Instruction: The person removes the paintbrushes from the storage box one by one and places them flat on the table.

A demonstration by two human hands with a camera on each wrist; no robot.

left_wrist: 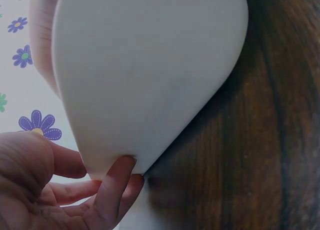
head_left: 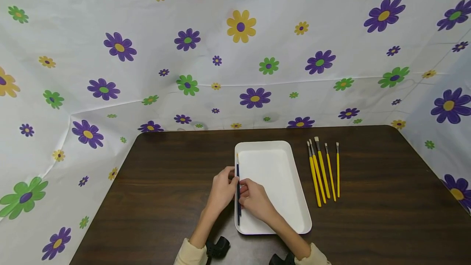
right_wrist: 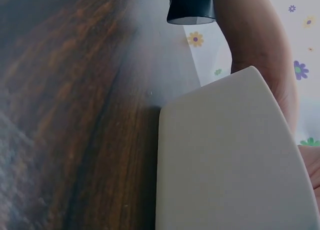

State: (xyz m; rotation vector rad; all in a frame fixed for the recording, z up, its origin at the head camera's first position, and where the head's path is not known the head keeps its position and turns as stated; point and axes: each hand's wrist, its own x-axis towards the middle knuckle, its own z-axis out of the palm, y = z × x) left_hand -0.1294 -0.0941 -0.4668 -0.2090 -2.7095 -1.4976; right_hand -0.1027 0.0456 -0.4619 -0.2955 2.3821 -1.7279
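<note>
A white tray [head_left: 274, 183] lies on the table, with slim dark-handled paintbrushes [head_left: 238, 171] lengthwise along its left inner wall. My left hand [head_left: 222, 189] holds the tray's left rim. In the left wrist view, that hand [left_wrist: 75, 190] has fingertips against the outer wall. My right hand [head_left: 257, 201] reaches over the tray from the right, its curled fingers and thumb pinching at a dark handle; the exact contact is partly hidden. The right wrist view mostly shows the tray's outer wall [right_wrist: 225, 160], which hides the right fingertips.
Several yellow-handled paintbrushes [head_left: 321, 171] lie side by side on the dark wooden table [head_left: 382, 199], right of the tray, bristles away from me. A white flowered cloth [head_left: 283, 52] hangs behind the table. Black wrist mounts [head_left: 218, 248] sit below both wrists.
</note>
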